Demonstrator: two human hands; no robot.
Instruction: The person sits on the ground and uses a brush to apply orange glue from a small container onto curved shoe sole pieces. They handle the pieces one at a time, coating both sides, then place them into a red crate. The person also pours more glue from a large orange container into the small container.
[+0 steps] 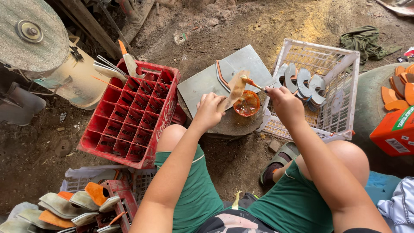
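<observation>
While the left hand (210, 108) pinches a tan sole-shaped piece (236, 87) by its lower end, fingers closed on it, the right hand (284, 103) grips a small brush (253, 83) whose glue-coated tip touches the piece's upper part. Just below them an orange bowl of glue (247, 103) sits on a round stump (235, 123), near its right edge, beside a grey board (202, 84). A white crate (345, 77) holding grey curved pieces (304, 82) stands to the right, a red bottle crate (129, 116) to the left.

Dirt floor (39, 164), red crate (129, 116), white basket (319, 90), green rag (364, 41)
</observation>
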